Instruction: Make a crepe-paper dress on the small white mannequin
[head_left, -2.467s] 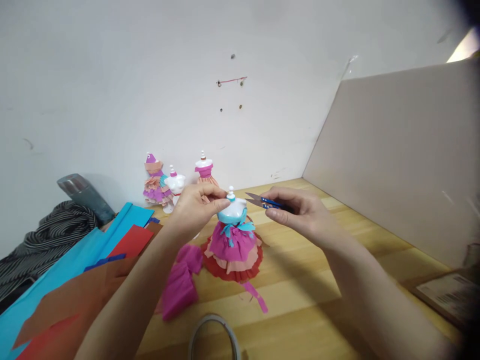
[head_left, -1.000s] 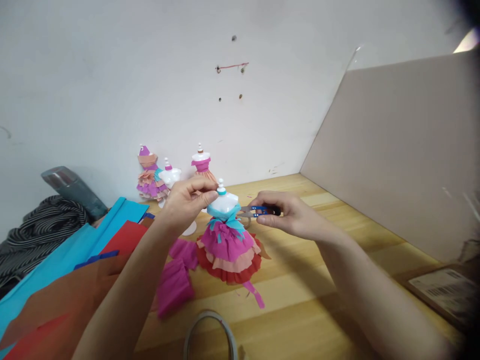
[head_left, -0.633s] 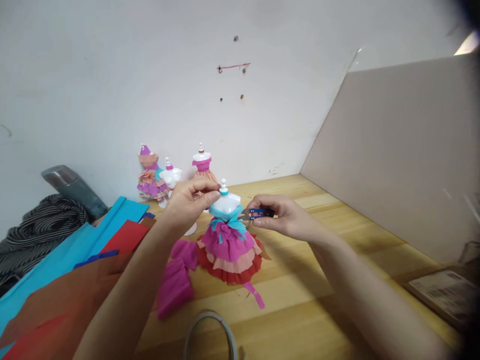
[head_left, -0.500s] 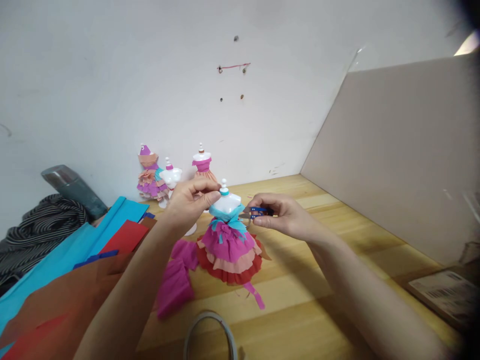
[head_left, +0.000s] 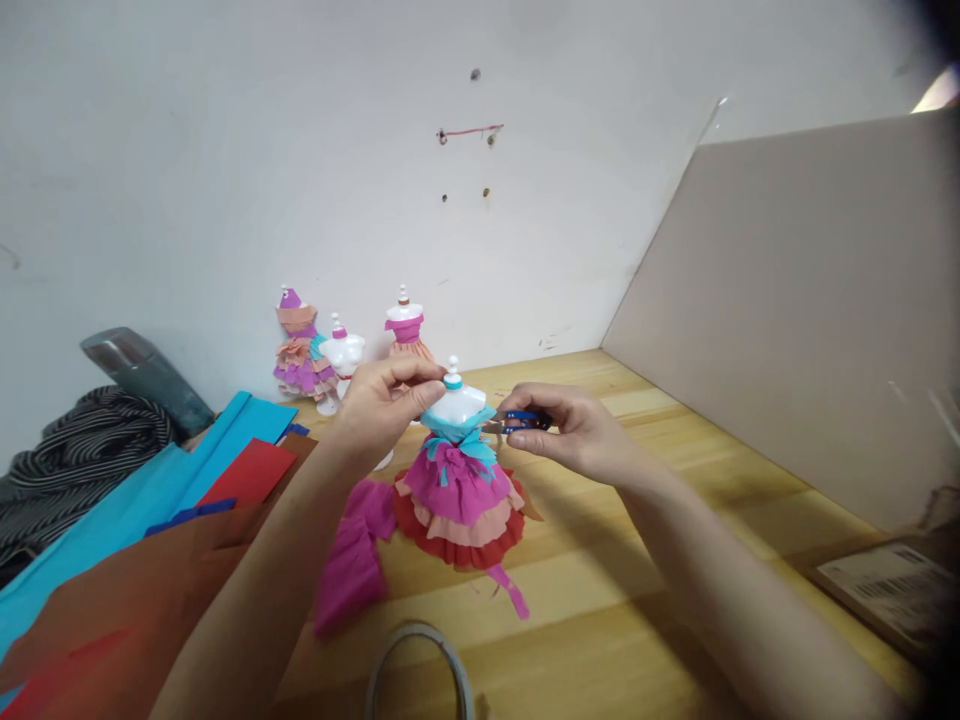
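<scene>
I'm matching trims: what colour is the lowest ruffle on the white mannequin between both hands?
The lowest wavy-edged ruffle is red; head view.

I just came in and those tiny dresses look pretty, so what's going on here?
A person's left hand holds a small white mannequin near its neck. It wears a ruffled dress with a turquoise top. The right hand holds blue snips, their blades right by that top's edge. Three more mannequins stand behind, by the wall.
</scene>
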